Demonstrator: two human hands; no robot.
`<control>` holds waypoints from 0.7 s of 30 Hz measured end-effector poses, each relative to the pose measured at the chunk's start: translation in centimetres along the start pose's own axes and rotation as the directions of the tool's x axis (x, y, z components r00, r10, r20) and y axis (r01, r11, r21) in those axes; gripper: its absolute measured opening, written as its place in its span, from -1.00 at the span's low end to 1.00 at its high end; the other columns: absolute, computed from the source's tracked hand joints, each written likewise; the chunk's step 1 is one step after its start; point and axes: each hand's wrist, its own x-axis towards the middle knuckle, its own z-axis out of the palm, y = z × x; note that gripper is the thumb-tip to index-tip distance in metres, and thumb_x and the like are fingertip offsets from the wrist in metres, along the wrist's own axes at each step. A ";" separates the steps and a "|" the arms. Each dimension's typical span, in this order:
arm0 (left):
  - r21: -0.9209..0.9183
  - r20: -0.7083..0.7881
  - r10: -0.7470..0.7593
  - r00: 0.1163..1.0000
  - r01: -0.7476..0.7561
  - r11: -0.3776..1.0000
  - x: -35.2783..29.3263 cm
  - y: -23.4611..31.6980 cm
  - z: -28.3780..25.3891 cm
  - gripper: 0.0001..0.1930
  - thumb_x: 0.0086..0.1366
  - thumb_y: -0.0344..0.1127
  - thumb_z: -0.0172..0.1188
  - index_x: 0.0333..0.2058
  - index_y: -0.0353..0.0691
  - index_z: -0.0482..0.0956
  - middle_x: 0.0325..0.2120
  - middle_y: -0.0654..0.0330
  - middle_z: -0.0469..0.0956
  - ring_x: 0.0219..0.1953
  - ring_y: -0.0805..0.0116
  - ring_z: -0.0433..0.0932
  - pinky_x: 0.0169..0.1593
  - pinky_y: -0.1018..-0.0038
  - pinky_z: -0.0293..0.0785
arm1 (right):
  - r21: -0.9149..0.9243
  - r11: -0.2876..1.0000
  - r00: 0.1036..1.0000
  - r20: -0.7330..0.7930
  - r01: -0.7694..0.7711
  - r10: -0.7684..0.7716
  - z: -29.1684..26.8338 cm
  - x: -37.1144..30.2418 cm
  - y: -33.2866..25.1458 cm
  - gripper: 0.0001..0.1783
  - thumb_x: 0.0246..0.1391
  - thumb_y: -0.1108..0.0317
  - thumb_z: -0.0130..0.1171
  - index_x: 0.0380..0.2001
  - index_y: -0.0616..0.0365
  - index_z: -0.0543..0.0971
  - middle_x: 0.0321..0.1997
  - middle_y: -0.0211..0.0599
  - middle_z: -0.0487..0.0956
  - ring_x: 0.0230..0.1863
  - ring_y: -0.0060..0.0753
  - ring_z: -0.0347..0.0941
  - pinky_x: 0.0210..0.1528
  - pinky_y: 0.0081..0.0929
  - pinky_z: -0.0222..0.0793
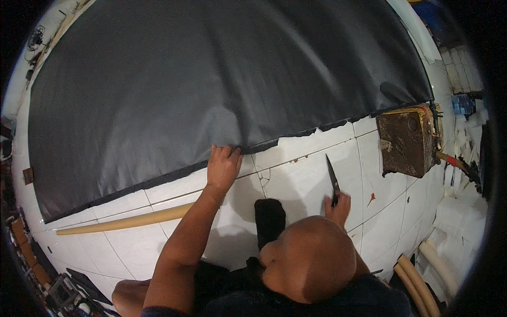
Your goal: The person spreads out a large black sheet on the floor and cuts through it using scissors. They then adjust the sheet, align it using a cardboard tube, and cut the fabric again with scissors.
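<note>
A large black sheet of leather-like material (158, 84) lies spread over the white tiled floor, its near edge ragged with small notches. My left hand (224, 165) is closed on that near edge around its middle, fingers curled over the material. To the right, my right hand (338, 206) grips the handles of dark scissors (332, 173). Their blades point away from me and look closed, above bare tile and apart from the sheet. My fingers partly hide the handles. Between my hands, a foot in a black sock (269, 219) rests on the floor beside my bent knee.
A long tan tube (127, 222) lies on the floor at the left, near the sheet's edge. A worn brown block-like object (409, 142) stands by the sheet's right corner. More tan tubes (417, 285) lie at the lower right. Small scraps (372, 198) dot the tiles.
</note>
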 end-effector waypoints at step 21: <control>-0.037 0.121 -0.135 0.983 0.141 0.989 -0.8 1.2 0.3 -0.72 0.19 -0.32 0.15 -0.11 -0.15 0.63 -0.29 0.10 0.47 -0.12 0.07 0.45 0.25 -0.22 0.08 | 0.353 0.756 0.737 0.631 -0.552 0.243 -0.6 -2.7 -5.2 -0.70 -0.04 0.30 0.30 -0.27 0.24 0.52 -0.27 -0.06 0.61 -0.14 -0.16 0.56 -0.05 -0.29 0.43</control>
